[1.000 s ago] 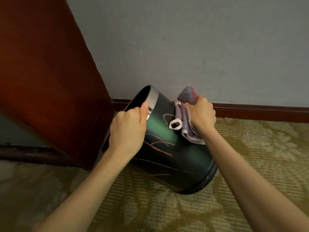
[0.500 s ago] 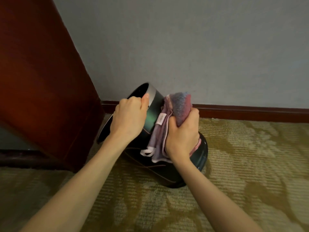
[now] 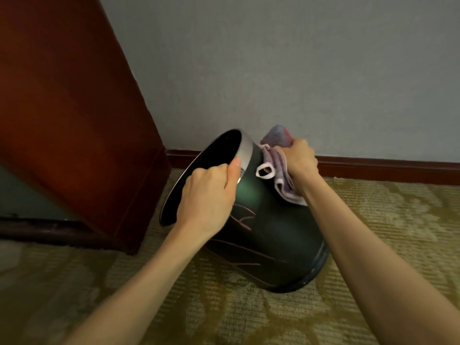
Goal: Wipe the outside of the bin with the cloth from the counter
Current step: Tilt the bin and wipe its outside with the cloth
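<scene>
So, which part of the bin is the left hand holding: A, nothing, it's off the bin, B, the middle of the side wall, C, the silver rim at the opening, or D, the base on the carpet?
C: the left hand curls over the silver rim of the tilted bin, thumb lying on the band, while the right hand holds the cloth against the side.

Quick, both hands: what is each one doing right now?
Left hand: grips the rim of the tilted bin, thumb on the metal band.
Right hand: grips the cloth and presses it against the bin's side.
</scene>
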Demonstrator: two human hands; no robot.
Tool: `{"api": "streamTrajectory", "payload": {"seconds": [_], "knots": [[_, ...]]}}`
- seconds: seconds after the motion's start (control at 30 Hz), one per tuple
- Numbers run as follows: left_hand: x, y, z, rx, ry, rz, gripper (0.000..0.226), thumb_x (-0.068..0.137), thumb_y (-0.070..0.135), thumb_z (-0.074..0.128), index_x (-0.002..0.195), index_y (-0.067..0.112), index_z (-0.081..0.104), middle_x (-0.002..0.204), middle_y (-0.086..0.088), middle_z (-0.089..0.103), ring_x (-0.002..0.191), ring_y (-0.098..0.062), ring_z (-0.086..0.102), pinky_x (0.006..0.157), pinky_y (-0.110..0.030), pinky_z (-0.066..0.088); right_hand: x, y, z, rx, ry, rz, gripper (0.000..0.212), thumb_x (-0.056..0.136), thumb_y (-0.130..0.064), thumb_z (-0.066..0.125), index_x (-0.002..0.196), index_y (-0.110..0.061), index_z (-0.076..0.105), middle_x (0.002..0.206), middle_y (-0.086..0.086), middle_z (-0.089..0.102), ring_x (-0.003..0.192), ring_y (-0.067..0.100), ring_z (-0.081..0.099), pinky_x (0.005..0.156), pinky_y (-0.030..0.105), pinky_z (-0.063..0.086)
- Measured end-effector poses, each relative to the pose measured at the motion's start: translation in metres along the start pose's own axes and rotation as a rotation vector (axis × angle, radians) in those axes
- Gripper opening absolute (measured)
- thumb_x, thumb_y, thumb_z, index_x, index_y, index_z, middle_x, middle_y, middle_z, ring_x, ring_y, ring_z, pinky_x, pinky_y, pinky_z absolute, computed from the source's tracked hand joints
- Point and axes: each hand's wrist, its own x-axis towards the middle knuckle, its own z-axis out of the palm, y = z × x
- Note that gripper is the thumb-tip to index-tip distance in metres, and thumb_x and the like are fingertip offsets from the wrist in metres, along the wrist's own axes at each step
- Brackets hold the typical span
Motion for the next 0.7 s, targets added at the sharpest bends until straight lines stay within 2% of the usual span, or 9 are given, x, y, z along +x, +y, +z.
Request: {"api": "streamTrajectory", "payload": {"seconds": [0.07,0.13,0.23,0.27,0.37,0.47,0.57,0.63,0.7], "knots": [[-0.001,-0.004,-0.001,-0.007,0.007,-0.009,0.050,0.095,0.042,0.023,0.050,0.022,0.033,0.046,0.003,0.033,0.049,-0.032,0.045,0.050,-0.041,0.035,-0.011,-0.001,0.004,-0.026,0.071,-0.048,0.034,0.085,-0.040,0.055,0.103,-0.012,0.055,0.109,0.015,0.063,0.097,0.038,0.059,0.073,0.035,0.041],[-0.001,-0.008,-0.003,-0.002,0.026,-0.025,0.052,0.097,0.038,0.028,0.048,0.022,0.031,0.044,0.005,0.032,0.045,-0.023,0.037,0.050,-0.037,0.028,-0.026,-0.003,0.007,-0.008,0.156,-0.118,0.025,0.086,-0.039,0.055,0.095,-0.017,0.048,0.100,0.012,0.062,0.088,0.036,0.058,0.070,0.034,0.038],[0.006,-0.011,-0.001,-0.026,0.039,-0.045,0.056,0.099,0.033,0.034,0.045,0.020,0.029,0.042,0.005,0.031,0.044,-0.017,0.034,0.054,-0.034,0.022,-0.058,-0.008,0.015,0.081,0.310,-0.253,0.022,0.086,-0.037,0.057,0.089,-0.021,0.042,0.088,0.001,0.056,0.062,0.017,0.049,0.057,0.031,0.034],[0.010,-0.011,-0.001,-0.037,0.040,-0.054,0.056,0.099,0.032,0.035,0.044,0.019,0.030,0.042,0.004,0.033,0.045,-0.017,0.035,0.055,-0.033,0.022,-0.069,-0.009,0.020,0.129,0.358,-0.291,0.021,0.086,-0.035,0.058,0.091,-0.021,0.043,0.090,0.000,0.056,0.063,0.013,0.048,0.056,0.030,0.036],[0.021,-0.014,-0.001,-0.094,0.045,-0.113,0.057,0.098,0.033,0.038,0.045,0.012,0.039,0.045,-0.002,0.044,0.051,-0.026,0.043,0.057,-0.035,0.028,-0.104,-0.007,0.037,0.239,0.458,-0.390,0.029,0.084,-0.027,0.060,0.107,-0.017,0.046,0.102,-0.001,0.052,0.080,0.013,0.052,0.064,0.031,0.041],[0.024,-0.016,-0.001,-0.181,0.046,-0.167,0.056,0.096,0.035,0.041,0.049,0.004,0.046,0.049,-0.010,0.052,0.055,-0.027,0.049,0.058,-0.040,0.036,-0.115,-0.006,0.044,0.267,0.483,-0.424,0.033,0.083,-0.021,0.061,0.112,-0.017,0.046,0.099,-0.006,0.045,0.081,0.009,0.046,0.062,0.023,0.032],[0.026,-0.014,0.002,-0.241,0.024,-0.208,0.057,0.094,0.037,0.044,0.044,0.010,0.033,0.038,0.001,0.039,0.041,-0.009,0.035,0.050,-0.035,0.027,-0.102,-0.009,0.036,0.308,0.441,-0.350,0.029,0.084,-0.026,0.059,0.109,-0.016,0.048,0.103,-0.001,0.056,0.082,0.015,0.055,0.064,0.031,0.038],[0.028,-0.011,0.005,-0.291,-0.010,-0.232,0.055,0.093,0.037,0.045,0.046,0.011,0.032,0.036,0.004,0.038,0.038,-0.009,0.031,0.048,-0.033,0.023,-0.088,-0.012,0.029,0.279,0.411,-0.301,0.024,0.084,-0.030,0.058,0.100,-0.016,0.046,0.099,0.003,0.058,0.079,0.024,0.058,0.065,0.037,0.043],[0.027,-0.009,0.006,-0.366,-0.043,-0.246,0.053,0.093,0.038,0.044,0.049,0.009,0.038,0.040,0.006,0.040,0.041,-0.009,0.033,0.050,-0.032,0.028,-0.072,-0.016,0.021,0.230,0.386,-0.257,0.023,0.084,-0.033,0.057,0.093,-0.017,0.044,0.092,0.003,0.058,0.074,0.027,0.054,0.063,0.036,0.038]]}}
